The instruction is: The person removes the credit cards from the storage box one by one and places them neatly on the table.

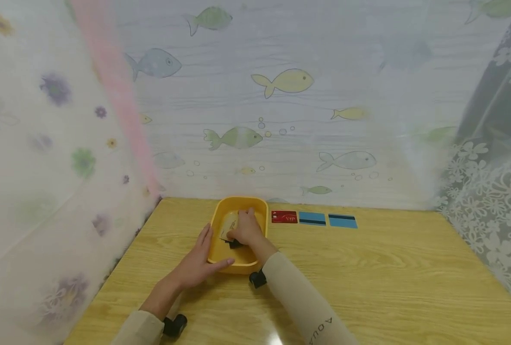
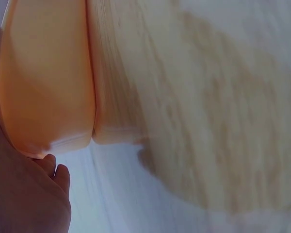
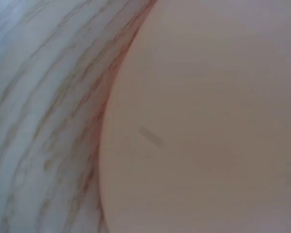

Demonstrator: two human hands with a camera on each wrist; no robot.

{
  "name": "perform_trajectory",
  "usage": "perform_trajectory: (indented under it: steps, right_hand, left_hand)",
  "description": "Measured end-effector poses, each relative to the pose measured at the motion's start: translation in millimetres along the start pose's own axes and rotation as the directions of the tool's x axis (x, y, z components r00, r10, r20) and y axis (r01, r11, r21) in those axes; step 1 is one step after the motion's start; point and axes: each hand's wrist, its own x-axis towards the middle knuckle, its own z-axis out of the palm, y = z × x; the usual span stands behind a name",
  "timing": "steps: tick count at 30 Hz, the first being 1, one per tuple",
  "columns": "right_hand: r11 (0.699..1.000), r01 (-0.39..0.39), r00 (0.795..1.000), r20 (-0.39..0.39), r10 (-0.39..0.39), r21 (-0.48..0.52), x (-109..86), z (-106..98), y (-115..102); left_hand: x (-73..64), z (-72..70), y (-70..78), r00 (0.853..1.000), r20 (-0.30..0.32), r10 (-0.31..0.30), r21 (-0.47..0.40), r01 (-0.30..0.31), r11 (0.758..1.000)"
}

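Note:
A yellow plastic tray (image 1: pixel 264 211) stands near the table's back edge. My left hand (image 1: pixel 197 261) holds its near left corner, the thumb over the front rim and the fingers along the left wall. In the left wrist view, part of that hand (image 2: pixel 31 194) touches the tray wall (image 2: pixel 46 82). My right hand (image 1: pixel 246 229) reaches into the tray and pinches a pale gold card (image 1: pixel 228 226) at its right side. Dark cards (image 1: pixel 235 244) lie under it, partly hidden by the hand. The right wrist view shows only the tray's blurred outer wall (image 3: pixel 199 121).
Right of the tray, a red VIP card (image 1: pixel 284 217) and two blue cards with black stripes, one in the middle (image 1: pixel 312 219) and one at the right (image 1: pixel 342 221), lie in a row on the wooden table (image 1: pixel 389 278). A fish-print curtain (image 1: pixel 281 120) hangs behind.

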Motion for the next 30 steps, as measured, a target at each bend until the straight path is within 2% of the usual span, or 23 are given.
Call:
perform_trajectory:
  steps: [7,16,30]
  right_hand:
    - [0.996,0.016,1.0,-0.023,-0.014,0.092,-0.7,-5,0]
    - [0.973,0.025,0.999,-0.045,-0.015,0.228,-1.4,-7,2]
    - [0.962,0.069,0.996,-0.076,-0.051,0.263,-1.0,-14,-1]
  left_hand:
    - [-0.1,-1.1,2.3,1.0,-0.002,0.007,-0.004,-0.007,1.0]
    - [-0.7,0.4,1.5,1.0,0.001,0.007,-0.014,-0.007,1.0]
    - [0.3,-2.1,3.8,1.0,0.014,0.007,0.017,-0.007,1.0]
